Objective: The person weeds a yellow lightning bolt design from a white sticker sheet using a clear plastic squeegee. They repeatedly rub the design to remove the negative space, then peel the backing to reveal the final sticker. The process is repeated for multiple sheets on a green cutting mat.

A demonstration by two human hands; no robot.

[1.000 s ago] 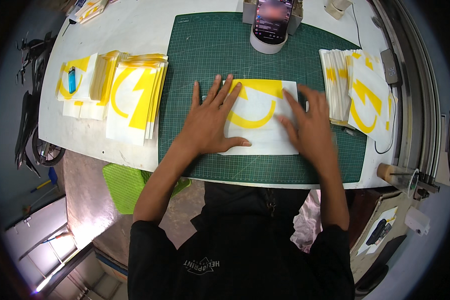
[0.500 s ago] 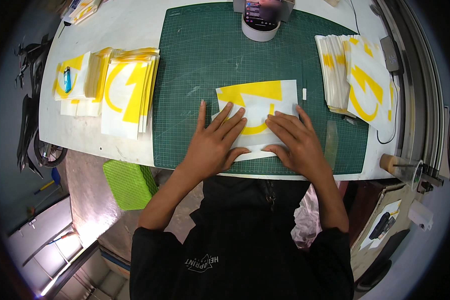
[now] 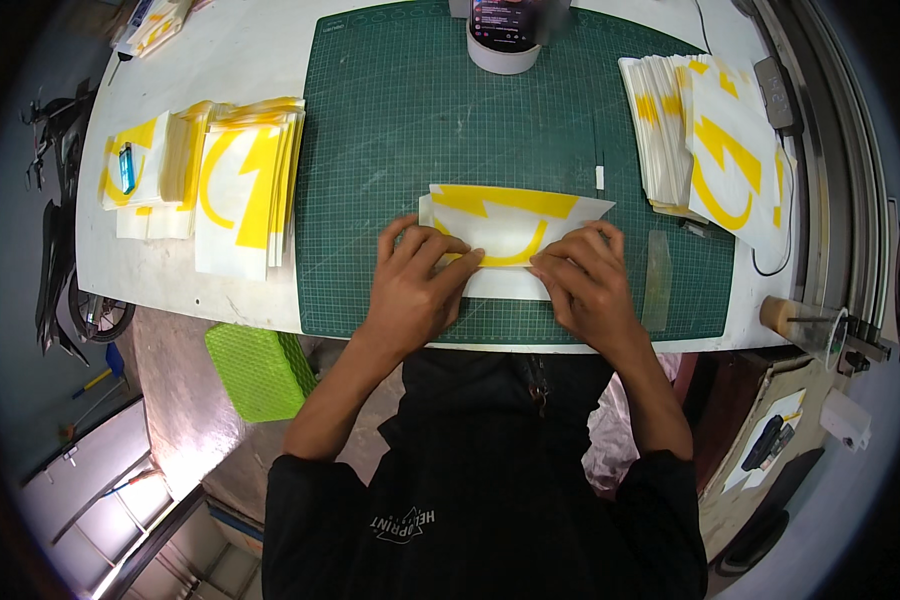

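Observation:
A white sheet with yellow print [image 3: 505,228], paper-like, lies on the green cutting mat [image 3: 390,120] near its front edge. Its near part is lifted in a fold, with a plain white strip [image 3: 510,285] showing underneath toward me. My left hand [image 3: 415,280] pinches the near left part of the sheet between thumb and curled fingers. At the near right part, my right hand [image 3: 585,275] grips it likewise, thumb and fingertips together. The sheet's far edge rests on the mat, and its right corner points outward.
Stacks of similar printed sheets stand left [image 3: 235,190] and right [image 3: 725,150], a blue lighter [image 3: 127,168] on the left ones. A phone [image 3: 505,22] leans in a white ring [image 3: 503,60] at the back. A clear strip [image 3: 657,280] lies right. Below left is a green stool [image 3: 260,370].
My hands have gone from lying flat on the sheet to pinching its near part. The sheet's near part is now raised and bent, and its visible face looks shorter.

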